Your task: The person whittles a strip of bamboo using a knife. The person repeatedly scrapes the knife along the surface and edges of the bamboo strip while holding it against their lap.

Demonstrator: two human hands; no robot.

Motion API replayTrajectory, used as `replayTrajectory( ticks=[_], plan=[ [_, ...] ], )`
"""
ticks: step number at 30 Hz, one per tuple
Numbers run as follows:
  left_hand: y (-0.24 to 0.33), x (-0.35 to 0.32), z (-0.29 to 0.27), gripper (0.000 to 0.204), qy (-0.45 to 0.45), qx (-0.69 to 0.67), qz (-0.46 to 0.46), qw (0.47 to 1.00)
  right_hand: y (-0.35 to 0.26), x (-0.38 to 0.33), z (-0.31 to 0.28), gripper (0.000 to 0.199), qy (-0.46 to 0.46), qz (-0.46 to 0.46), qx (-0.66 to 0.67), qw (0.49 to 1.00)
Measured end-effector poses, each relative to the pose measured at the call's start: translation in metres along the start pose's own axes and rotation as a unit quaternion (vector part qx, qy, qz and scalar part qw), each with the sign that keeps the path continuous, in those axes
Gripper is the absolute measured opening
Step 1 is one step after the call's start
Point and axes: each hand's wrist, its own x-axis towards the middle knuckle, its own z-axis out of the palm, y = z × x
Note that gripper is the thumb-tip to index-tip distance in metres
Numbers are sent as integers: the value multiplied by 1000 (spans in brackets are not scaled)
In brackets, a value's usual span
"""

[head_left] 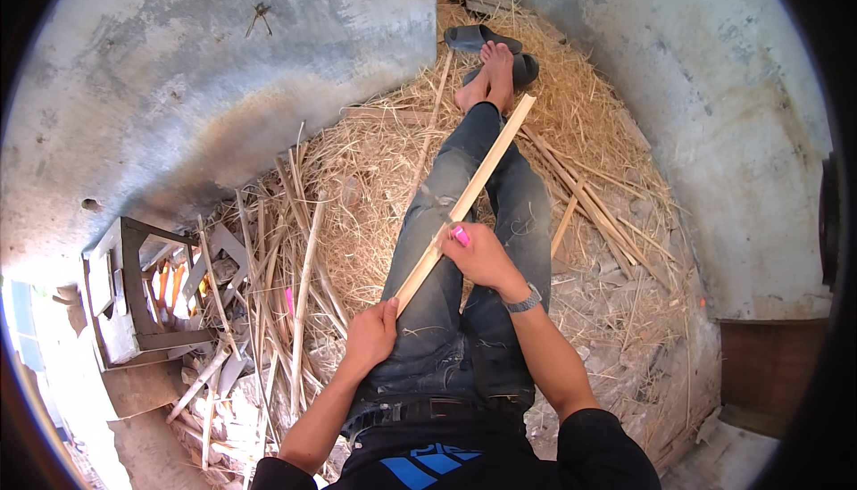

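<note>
The wooden strip (466,197) lies across your lap, over your left thigh. Its long axis runs on a diagonal, from a near end low and to your left up to a far end high and to your right. The near end sits in your left hand (370,334), just above the knee-side of your hip; the far end points out past your shins toward your bare feet (488,75) and stops short of them, beside the dark sandals (482,39).

Your left hand is curled shut around the strip's near end, so from that hand the strip runs away and up to the right. Your right hand (482,258) is further out along the strip, near its middle, and is the closer one to the far end. It is closed around a small pink-handled tool (460,235), whose tip meets the strip's edge; the blade itself is too small to make out.

Around your legs lies a bed of straw (375,178), with more thin strips (589,204) scattered to your right and a bundle of sticks (268,311) to your left, next to a small wooden stool (134,298).
</note>
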Motion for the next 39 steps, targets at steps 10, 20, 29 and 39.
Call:
replayTrajectory(
  ticks=[10,20,29,39],
  plan=[
    [-16,11,1,62,-46,-83,0,996,-21,-43,-4,16,-78,-15,102,992],
    [-9,4,-3,58,-28,-56,3,998,-22,-39,-3,26,143,-20,-84,986],
    [-6,2,-7,57,-18,-65,0,998,0,-12,-6,13,149,-75,-42,985],
    [-34,25,-6,64,-161,-219,-91,958,-12,-51,12,30,182,-140,-27,973]
  ],
)
